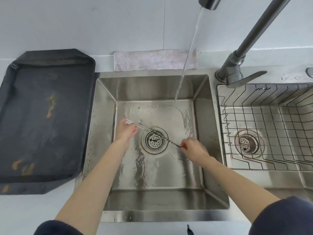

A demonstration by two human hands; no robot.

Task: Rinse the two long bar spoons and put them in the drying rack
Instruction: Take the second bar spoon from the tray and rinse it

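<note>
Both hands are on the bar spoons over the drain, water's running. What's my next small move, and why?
Probably lift the bar spoons up and back into the water stream. The left hand and right hand hold them low across the drain, while the stream lands on the sink floor behind them, seemingly missing the spoons.

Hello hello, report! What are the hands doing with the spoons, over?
Left hand and right hand hold the bar spoons over the drain. Water stream lands behind them. Drying rack on the right, nothing in the way.
</note>
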